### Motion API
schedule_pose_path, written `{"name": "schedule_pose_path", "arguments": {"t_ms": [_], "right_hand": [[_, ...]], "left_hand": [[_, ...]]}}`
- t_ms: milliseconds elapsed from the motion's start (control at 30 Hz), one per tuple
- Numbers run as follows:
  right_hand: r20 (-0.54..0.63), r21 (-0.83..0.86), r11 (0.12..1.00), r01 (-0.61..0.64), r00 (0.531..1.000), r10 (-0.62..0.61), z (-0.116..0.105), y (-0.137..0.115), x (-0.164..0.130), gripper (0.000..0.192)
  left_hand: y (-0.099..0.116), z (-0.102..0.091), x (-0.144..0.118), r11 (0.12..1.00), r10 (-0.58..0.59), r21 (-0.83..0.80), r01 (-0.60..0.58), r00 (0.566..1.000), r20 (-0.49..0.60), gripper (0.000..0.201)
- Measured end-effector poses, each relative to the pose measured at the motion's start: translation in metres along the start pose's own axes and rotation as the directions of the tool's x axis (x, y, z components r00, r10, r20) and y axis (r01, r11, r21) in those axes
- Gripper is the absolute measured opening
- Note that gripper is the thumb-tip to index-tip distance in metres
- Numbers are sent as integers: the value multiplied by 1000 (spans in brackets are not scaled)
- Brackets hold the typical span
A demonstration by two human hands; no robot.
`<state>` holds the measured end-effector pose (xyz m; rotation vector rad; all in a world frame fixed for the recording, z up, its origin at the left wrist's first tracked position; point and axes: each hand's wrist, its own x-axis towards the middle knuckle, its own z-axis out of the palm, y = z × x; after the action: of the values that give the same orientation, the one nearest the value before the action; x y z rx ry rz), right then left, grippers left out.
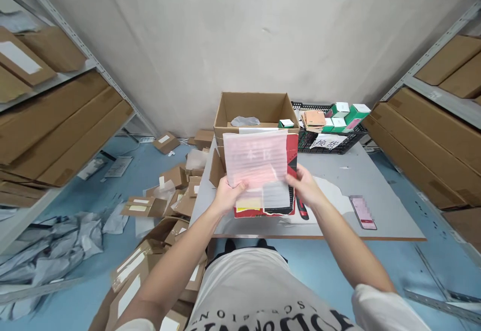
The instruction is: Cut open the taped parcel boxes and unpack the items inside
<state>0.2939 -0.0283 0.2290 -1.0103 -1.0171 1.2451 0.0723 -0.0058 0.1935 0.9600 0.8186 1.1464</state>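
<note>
1 camera on my head, facing forward and down, close above my hands; table [353,181] beyond them, shelves flanking both sides, wall ahead.

We are looking at a stockroom or packing room. Metal shelving [75,65] runs up the left and right edges of the frame, loaded with flat brown cartons [424,135]. At centre a grey bench [361,171] carries an open cardboard box [255,108] and a black crate [330,140] of small green and white boxes. Torn cardboard packaging [165,206] and grey plastic mailers [48,241] litter the blue floor at lower left.
</note>
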Motion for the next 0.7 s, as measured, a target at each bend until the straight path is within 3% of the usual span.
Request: {"name": "schedule_pose_path", "arguments": {"t_ms": [167,333,467,600,700], "right_hand": [[-90,58,998,-14,996,19,-1,39,-27,50],[-108,50,999,-6,994,11,-10,35,-26,49],[-89,34,999,-3,996,6,-19,26,-23,46],[-162,15,999,48,986,-45,-32,17,-22,47],[-244,0,993,118,963,-114,-49,11,-21,45]], "left_hand": [[-14,-4,1,992,-104,-74,102,994,-25,49],[-22,-8,2,988,-104,-117,104,995,5,45],[-16,-18,1,986,-134,-99,133,991,-2,46],[0,-45,5,998,-58,-36,53,986,-159,50],[6,-76,13,995,92,71,-72,942,-322,53]]}}
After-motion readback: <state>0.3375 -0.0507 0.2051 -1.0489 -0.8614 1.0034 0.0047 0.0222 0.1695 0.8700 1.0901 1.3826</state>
